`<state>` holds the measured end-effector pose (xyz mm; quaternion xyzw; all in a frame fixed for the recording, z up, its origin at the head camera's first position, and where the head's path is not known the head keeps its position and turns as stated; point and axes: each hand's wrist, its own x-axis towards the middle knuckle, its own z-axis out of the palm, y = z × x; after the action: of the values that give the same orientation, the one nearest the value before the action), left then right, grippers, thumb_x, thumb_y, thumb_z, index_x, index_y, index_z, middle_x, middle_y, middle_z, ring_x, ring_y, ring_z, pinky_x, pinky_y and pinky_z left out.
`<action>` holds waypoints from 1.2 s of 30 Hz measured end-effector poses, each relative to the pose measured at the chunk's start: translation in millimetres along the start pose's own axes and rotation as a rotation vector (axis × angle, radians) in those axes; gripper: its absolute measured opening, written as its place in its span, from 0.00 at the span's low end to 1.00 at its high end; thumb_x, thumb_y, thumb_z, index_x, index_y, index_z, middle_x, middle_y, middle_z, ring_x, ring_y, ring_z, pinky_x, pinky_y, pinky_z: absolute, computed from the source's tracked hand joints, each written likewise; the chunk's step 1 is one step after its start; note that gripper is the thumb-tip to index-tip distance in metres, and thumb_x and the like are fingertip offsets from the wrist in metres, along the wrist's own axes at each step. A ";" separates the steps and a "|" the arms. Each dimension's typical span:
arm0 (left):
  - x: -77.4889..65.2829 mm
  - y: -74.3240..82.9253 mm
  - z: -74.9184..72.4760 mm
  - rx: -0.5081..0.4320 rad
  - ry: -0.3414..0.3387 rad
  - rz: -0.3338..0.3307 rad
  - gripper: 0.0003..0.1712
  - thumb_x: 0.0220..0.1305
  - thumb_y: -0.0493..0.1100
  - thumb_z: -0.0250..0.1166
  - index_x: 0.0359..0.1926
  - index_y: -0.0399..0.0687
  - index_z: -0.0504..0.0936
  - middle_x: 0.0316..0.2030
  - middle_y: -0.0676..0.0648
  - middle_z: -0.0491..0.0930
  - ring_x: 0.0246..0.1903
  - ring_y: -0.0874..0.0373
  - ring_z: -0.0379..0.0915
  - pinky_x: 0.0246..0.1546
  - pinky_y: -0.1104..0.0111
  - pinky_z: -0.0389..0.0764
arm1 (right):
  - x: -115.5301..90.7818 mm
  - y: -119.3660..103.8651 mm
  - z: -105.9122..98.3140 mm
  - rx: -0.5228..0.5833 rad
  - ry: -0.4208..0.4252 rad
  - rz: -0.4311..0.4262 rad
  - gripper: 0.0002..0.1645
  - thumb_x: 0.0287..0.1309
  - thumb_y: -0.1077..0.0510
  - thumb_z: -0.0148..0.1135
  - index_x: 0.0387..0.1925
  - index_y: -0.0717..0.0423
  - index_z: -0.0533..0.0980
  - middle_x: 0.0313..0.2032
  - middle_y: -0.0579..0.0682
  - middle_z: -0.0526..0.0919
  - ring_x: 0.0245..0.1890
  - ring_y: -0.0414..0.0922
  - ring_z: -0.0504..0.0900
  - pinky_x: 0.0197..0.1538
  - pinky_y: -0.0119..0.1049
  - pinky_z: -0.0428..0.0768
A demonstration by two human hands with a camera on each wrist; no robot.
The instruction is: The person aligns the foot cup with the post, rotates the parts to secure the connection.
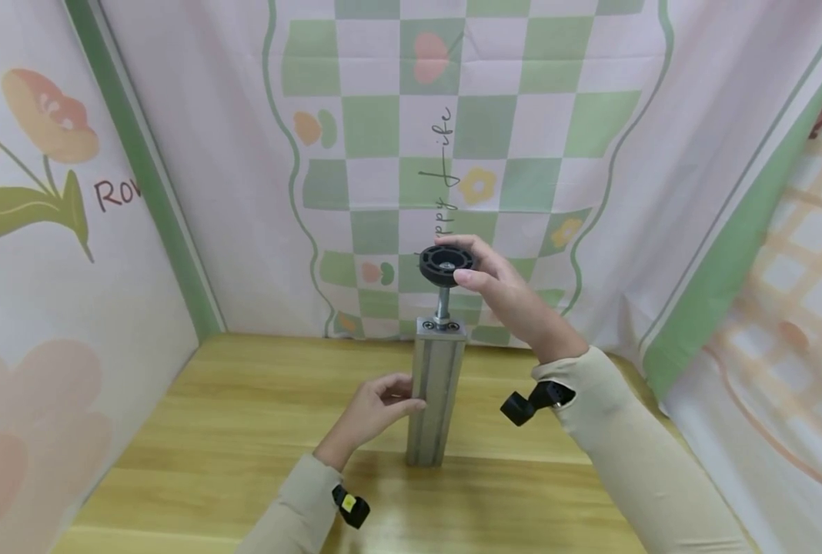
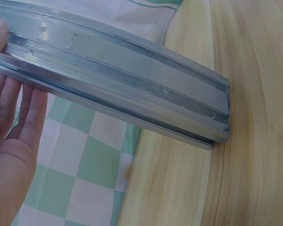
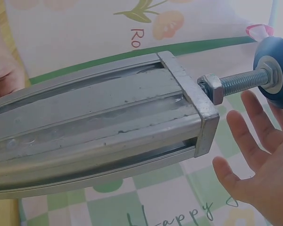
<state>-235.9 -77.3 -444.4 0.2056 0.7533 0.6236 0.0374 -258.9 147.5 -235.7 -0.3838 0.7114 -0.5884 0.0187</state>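
Observation:
An aluminium profile (image 1: 437, 392) stands upright on the wooden table, its lower end resting on the boards in the left wrist view. My left hand (image 1: 372, 412) grips it from the left, thumb across the near face and fingers behind. On top is a metal end plate (image 3: 191, 101) with a nut (image 3: 211, 88) and a threaded rod (image 3: 243, 82). That rod carries a round black levelling foot (image 1: 430, 271), hollow side up. My right hand (image 1: 511, 296) pinches the foot's right rim between thumb and fingers; its other fingers are spread below the foot in the right wrist view.
The wooden table (image 1: 196, 431) reaches back to a hanging cloth (image 1: 369, 127) with green and white checks. Printed curtains (image 1: 743, 369) flank it on both sides. Small black mounts (image 1: 522, 408) sit on both sleeves at the wrists.

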 end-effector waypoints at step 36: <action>-0.1 1.8 2.0 -0.014 -0.006 0.019 0.25 0.62 0.49 0.73 0.57 0.45 0.82 0.46 0.48 0.83 0.48 0.55 0.80 0.49 0.67 0.82 | 4.2 -0.9 5.1 0.082 -0.018 -0.016 0.42 0.64 0.47 0.47 0.74 0.62 0.56 0.67 0.62 0.61 0.61 0.52 0.69 0.69 0.43 0.60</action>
<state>-234.7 -75.3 -443.2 0.2144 0.7469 0.6285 0.0349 -259.0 140.9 -234.7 -0.3935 0.6835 -0.6137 0.0361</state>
